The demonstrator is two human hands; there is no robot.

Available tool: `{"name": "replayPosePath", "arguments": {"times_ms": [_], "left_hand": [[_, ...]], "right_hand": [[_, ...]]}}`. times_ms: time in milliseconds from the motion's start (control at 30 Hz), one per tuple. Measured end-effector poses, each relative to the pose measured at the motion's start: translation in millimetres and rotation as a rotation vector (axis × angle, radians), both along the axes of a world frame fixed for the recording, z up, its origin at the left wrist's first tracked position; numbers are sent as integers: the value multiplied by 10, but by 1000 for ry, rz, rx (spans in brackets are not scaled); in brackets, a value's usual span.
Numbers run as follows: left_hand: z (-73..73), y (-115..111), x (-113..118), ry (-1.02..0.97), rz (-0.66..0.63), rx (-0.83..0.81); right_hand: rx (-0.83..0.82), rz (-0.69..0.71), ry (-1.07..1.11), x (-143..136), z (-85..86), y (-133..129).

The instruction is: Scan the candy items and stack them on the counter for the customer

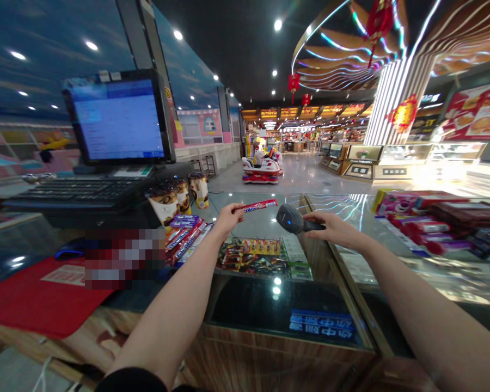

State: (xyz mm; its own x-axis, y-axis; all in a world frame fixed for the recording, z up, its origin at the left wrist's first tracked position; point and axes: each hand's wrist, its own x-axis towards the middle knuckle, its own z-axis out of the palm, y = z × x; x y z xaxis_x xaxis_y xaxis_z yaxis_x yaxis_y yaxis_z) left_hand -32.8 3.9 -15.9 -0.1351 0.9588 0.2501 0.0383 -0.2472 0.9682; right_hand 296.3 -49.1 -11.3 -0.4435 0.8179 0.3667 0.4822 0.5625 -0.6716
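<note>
The left hand (228, 216) pinches one end of a candy roll (261, 206), fingers closed on it, holding it level above the glass counter (249, 305). The right hand (335, 228) is wrapped shut around a scanner (293, 219), its head just beside the roll's free end. Scanning well likely calls for turning the barcode toward the scanner's window and holding steady. Left of the left hand lie more rolls (185, 239), cups (175, 198) and a monitor (118, 117); right of the right hand, boxes (433, 218).

Both forearms bare, no watch or rings seen. Left hand (227, 216), right hand (335, 228) ungloved. Black sleeve (133, 380) at left upper arm.
</note>
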Motion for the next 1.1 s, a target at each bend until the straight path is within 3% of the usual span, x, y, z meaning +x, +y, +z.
{"name": "replayPosePath", "arguments": {"times_ms": [767,1100], "left_hand": [[-22,30,-18,32,9,5],[-16,31,-7,21,19,5]], "right_hand": [[-42,2,-16,-16,37,-21],[-45,58,-211,-130,-39,-73]]}}
